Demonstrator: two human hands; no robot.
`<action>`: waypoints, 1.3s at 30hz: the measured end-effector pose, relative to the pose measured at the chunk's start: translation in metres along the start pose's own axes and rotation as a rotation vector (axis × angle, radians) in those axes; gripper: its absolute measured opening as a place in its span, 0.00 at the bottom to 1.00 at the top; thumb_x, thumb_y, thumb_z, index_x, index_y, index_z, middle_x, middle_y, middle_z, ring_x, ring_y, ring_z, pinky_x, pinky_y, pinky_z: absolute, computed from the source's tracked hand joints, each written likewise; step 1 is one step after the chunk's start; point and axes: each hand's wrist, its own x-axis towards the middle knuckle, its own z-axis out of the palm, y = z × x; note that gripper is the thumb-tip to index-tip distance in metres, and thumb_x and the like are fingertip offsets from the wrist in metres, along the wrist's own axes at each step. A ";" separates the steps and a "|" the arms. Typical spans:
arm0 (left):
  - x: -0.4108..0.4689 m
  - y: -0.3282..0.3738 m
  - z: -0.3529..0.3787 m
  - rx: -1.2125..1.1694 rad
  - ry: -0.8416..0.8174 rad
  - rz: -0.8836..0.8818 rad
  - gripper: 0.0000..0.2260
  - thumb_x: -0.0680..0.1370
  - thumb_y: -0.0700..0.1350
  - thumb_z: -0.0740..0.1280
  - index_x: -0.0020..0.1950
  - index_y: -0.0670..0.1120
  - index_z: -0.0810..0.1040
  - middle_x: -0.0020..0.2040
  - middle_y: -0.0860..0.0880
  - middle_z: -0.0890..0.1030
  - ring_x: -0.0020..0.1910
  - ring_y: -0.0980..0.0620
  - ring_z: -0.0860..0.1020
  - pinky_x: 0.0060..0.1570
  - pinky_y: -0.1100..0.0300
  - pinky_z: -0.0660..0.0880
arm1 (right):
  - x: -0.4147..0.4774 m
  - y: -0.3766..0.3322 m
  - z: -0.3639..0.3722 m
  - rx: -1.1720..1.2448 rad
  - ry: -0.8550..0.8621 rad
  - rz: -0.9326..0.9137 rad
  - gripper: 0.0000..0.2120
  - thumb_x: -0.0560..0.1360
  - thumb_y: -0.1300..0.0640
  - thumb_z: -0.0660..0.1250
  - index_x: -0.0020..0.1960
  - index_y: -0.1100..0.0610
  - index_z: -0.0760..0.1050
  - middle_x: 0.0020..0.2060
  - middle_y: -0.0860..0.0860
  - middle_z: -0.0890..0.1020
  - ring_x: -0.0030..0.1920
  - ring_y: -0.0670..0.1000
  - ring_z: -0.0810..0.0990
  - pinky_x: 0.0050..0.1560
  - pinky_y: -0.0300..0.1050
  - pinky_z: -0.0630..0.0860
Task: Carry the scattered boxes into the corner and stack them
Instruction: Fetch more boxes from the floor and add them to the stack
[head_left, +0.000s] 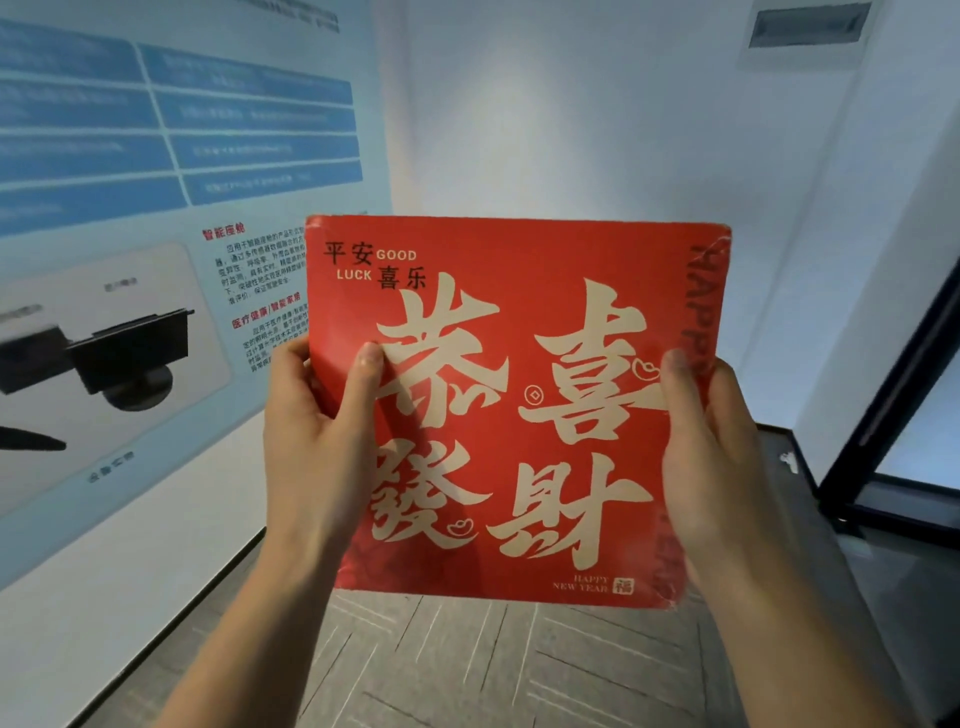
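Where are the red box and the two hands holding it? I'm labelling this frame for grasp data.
red box (511, 415), head view: middle of its printed front face.
left hand (317, 436), head view: back of the hand at the box's left edge.
right hand (711, 457), head view: back of the hand at the box's right edge.

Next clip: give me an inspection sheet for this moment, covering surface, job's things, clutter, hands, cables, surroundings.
Surface: grey patterned floor, bare where visible.
Job's things: one red box with cream lettering, held up off the floor, printed face toward the camera; no other boxes or stack in view.
Clutter: nothing seen.
Hands: left hand grips the box's left edge, right hand its right edge, thumbs on the front.
Cables: nothing seen.
Surroundings: blue-and-white wall poster on the left, white wall corner ahead, dark-framed glass panel on the right, ceiling vent.
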 end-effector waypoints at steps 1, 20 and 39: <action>0.020 -0.012 0.008 0.000 0.001 0.002 0.14 0.83 0.58 0.67 0.64 0.54 0.74 0.55 0.55 0.84 0.52 0.56 0.85 0.51 0.50 0.83 | 0.019 0.006 0.014 0.003 -0.009 0.006 0.28 0.72 0.29 0.51 0.66 0.40 0.69 0.51 0.39 0.85 0.43 0.37 0.86 0.38 0.38 0.82; 0.446 -0.222 0.183 -0.026 -0.058 0.003 0.14 0.83 0.54 0.68 0.65 0.51 0.74 0.57 0.56 0.84 0.53 0.59 0.84 0.50 0.58 0.79 | 0.429 0.102 0.290 0.107 0.014 0.043 0.23 0.76 0.31 0.57 0.65 0.40 0.72 0.53 0.42 0.87 0.49 0.47 0.89 0.52 0.59 0.86; 0.826 -0.379 0.463 -0.012 0.034 0.033 0.17 0.77 0.61 0.70 0.62 0.55 0.76 0.57 0.53 0.85 0.55 0.51 0.85 0.58 0.40 0.82 | 0.903 0.182 0.456 0.149 -0.040 0.014 0.15 0.83 0.36 0.56 0.65 0.39 0.72 0.52 0.41 0.87 0.48 0.46 0.89 0.49 0.56 0.86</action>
